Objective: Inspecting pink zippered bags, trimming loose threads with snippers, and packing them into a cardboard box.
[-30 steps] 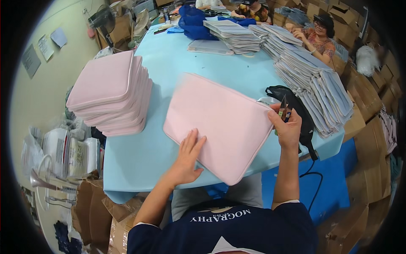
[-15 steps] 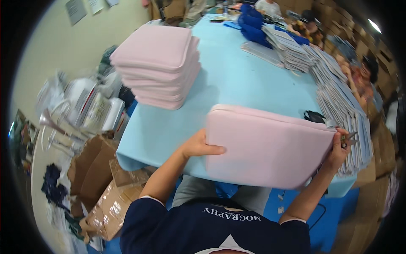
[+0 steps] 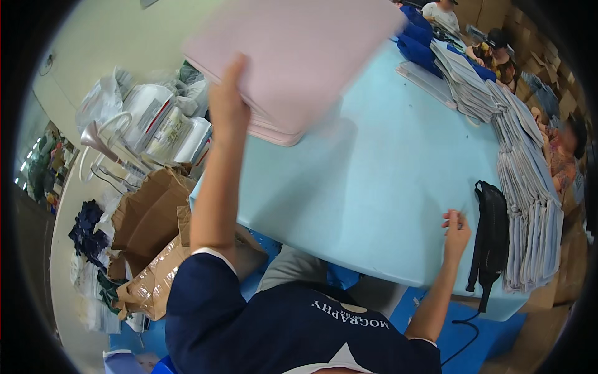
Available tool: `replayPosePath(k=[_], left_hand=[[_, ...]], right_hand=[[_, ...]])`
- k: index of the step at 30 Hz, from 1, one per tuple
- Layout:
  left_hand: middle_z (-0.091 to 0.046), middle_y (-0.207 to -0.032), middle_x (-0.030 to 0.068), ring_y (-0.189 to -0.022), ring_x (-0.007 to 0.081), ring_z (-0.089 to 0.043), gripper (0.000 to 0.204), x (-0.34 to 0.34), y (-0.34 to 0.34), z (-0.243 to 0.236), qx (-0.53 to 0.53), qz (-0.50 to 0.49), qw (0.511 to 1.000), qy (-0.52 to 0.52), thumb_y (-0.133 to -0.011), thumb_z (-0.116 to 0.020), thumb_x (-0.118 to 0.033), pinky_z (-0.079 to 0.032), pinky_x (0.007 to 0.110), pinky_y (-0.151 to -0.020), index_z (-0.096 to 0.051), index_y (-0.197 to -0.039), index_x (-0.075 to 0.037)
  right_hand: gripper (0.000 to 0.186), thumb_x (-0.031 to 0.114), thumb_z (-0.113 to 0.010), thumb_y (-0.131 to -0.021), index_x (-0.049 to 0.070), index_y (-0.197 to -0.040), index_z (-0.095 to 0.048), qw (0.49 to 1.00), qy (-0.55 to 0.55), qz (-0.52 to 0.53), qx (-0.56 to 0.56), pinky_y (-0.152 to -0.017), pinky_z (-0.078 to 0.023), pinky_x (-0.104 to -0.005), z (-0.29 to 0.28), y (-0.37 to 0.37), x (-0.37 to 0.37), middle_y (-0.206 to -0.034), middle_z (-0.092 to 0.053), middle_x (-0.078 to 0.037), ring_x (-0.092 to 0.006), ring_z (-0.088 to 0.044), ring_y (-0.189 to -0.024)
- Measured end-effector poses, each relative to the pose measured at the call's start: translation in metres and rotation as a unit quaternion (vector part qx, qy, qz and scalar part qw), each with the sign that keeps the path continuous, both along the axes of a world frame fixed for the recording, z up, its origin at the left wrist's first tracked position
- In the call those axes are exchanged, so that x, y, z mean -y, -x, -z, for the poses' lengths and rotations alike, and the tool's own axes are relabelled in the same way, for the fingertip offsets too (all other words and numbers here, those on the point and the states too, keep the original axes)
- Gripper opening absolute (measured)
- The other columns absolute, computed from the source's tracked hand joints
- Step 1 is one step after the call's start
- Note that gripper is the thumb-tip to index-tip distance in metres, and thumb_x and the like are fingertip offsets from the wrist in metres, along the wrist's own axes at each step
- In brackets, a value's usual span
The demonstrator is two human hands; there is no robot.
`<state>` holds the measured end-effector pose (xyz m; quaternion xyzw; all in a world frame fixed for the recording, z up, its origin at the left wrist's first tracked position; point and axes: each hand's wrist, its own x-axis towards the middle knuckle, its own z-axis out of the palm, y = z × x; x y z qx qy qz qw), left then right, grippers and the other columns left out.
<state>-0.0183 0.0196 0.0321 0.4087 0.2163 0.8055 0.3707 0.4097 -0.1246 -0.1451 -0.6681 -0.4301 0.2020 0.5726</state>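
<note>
My left hand (image 3: 227, 103) is raised high and grips the near edge of a flat pink padded case (image 3: 299, 56), blurred with motion. The case hovers above a stack of like pink cases (image 3: 274, 134) at the far left of the light blue table (image 3: 374, 181). My right hand (image 3: 456, 225) rests on the table near its front edge. Its fingers are curled around a small metal snipping tool, just left of a black pouch (image 3: 492, 230).
Long stacks of grey-white flat packs (image 3: 529, 206) run along the table's right side, with blue fabric items (image 3: 423, 43) at the far end. Other people (image 3: 564, 149) sit beyond. Open cardboard boxes (image 3: 149, 218) and plastic-wrapped goods (image 3: 156, 124) stand left of the table.
My left hand has carried the pink case from the table's front up and to the left, over the pink stack. My right hand let go of the case and dropped to the table.
</note>
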Motion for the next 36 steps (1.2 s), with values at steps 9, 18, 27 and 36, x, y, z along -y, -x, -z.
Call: replayPosePath(k=[9,18,27,36], left_hand=[[-0.055,-0.101,0.0209,-0.091,0.0259,-0.057,0.057,-0.069,0.075,-0.029,-0.119,-0.114,0.975,0.152,-0.072,-0.071,-0.017,-0.047,0.032,-0.081,-0.044,-0.109,0.015],[-0.003,-0.137,0.0349,-0.126,0.0472,-0.015,0.1,-0.064,0.02,-0.004,-0.277,-0.574,0.768,0.058,-0.066,-0.069,-0.02,-0.012,0.047,-0.106,-0.001,-0.133,0.01],[-0.008,-0.139,0.0311,-0.128,0.047,-0.011,0.073,-0.013,-0.019,0.064,-0.402,-0.491,0.773,0.016,-0.078,-0.06,-0.022,-0.011,0.053,-0.103,-0.021,-0.134,0.001],[-0.029,-0.134,0.0217,-0.129,0.0385,-0.021,0.058,0.067,0.016,0.164,-0.614,-0.284,0.714,0.177,-0.071,-0.065,-0.019,-0.019,0.056,-0.1,-0.04,-0.123,-0.008]], right_hand=[[0.022,0.019,-0.053,-0.087,-0.001,-0.09,-0.06,0.986,0.067,-0.037,0.148,-0.059,-0.044,-0.0271,0.028,0.005,-0.006,-0.068,-0.06,-0.009,-0.0132,-0.053,-0.06],[0.024,0.021,-0.052,-0.088,-0.002,-0.087,-0.059,0.988,0.042,-0.061,0.135,-0.053,-0.042,-0.025,0.037,-0.007,-0.002,-0.068,-0.06,-0.005,-0.0093,-0.05,-0.058],[0.023,0.02,-0.053,-0.088,-0.003,-0.083,-0.058,0.975,0.027,-0.038,0.216,-0.052,-0.043,-0.0273,0.036,-0.001,0.0,-0.066,-0.059,-0.008,-0.0142,-0.052,-0.055],[0.022,0.011,-0.064,-0.075,-0.002,-0.092,-0.058,0.922,0.084,-0.005,0.379,-0.069,-0.046,-0.0348,0.023,0.015,0.003,-0.084,-0.059,-0.013,-0.0264,-0.057,-0.074]])
